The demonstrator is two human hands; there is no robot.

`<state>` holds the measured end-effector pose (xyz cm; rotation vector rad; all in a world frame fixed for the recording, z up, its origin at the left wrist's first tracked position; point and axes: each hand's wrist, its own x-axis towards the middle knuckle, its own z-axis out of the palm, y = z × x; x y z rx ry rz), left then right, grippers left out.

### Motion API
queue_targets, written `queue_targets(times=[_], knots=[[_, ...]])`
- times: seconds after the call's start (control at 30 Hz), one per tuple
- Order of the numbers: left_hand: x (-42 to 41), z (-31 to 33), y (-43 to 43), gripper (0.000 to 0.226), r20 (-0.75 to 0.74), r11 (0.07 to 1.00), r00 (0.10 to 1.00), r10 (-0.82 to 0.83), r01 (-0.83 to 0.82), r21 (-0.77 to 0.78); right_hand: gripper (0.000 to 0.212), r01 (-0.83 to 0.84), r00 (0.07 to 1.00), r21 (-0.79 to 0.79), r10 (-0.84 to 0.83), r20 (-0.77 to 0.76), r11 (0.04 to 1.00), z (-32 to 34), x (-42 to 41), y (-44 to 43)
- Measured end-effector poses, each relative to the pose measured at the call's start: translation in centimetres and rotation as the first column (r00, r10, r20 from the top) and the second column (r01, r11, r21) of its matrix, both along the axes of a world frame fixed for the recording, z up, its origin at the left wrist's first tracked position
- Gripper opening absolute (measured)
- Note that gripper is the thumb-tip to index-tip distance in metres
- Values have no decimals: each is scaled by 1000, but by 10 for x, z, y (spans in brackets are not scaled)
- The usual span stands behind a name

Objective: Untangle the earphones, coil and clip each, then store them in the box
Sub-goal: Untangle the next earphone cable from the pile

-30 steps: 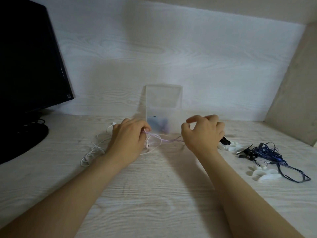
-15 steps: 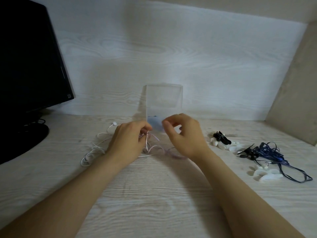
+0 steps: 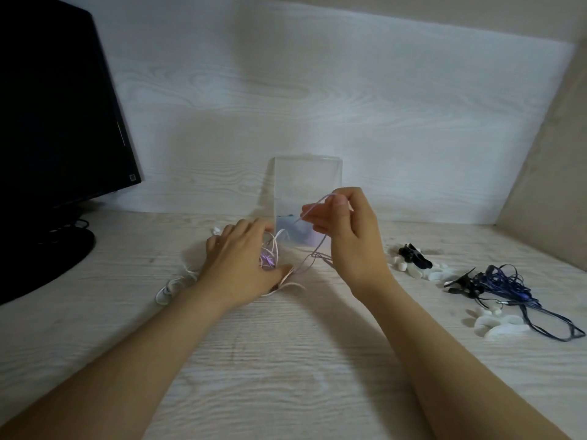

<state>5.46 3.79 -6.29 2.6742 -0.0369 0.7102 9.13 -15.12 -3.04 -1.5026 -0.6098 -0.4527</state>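
A tangle of pale pink and white earphone cable (image 3: 273, 249) lies on the desk in front of a clear plastic box (image 3: 306, 182) that stands upright against the back wall, with something dark blue in its bottom. My left hand (image 3: 241, 265) holds the tangle down against the desk, fingers curled around the cable loops. My right hand (image 3: 346, 230) is raised above the desk and pinches a strand of the pink cable between thumb and forefinger, pulling it up. More white cable (image 3: 171, 285) trails out to the left of my left hand.
A black monitor (image 3: 57, 122) on its stand fills the left side. To the right lie white clips (image 3: 413, 268), a black clip (image 3: 416, 257), a tangled dark blue earphone set (image 3: 508, 287) and two more white clips (image 3: 498, 325). A beige side wall closes the right.
My right hand moved left from the clips to the tangle, took a pink strand and lifted it in front of the box. My left hand stayed on the tangle.
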Motion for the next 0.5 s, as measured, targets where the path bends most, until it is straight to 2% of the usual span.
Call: queue_targets(times=[0.07, 0.13, 0.2, 0.27, 0.33, 0.4, 0.5], knots=[[1, 0, 1, 83, -8, 1000, 1000, 26, -26, 2, 24, -67, 985, 221, 100, -142, 973, 7, -4, 1], [1, 0, 2, 92, -51, 998, 996, 68, -67, 17, 20, -77, 949, 418, 195, -247, 905, 12, -5, -2], [2, -1, 4, 108, -98, 994, 989, 108, -105, 34, 19, -45, 923, 527, 237, -304, 849, 17, -6, -6], [2, -2, 5, 109, -102, 993, 988, 118, -118, 8, 18, -4, 915, 576, 235, -328, 817, 18, -5, -9], [3, -2, 7, 93, -91, 993, 989, 118, -120, -15, 18, 33, 923, 592, 203, -327, 805, 19, -4, -10], [4, -3, 9, 65, -78, 991, 988, 130, -131, -14, 20, 92, 933, 599, 142, -332, 796, 19, -2, -10], [4, -4, 11, 37, -45, 987, 986, 160, -160, 7, 20, 229, 928, 546, -11, -372, 806, 17, 6, -11]])
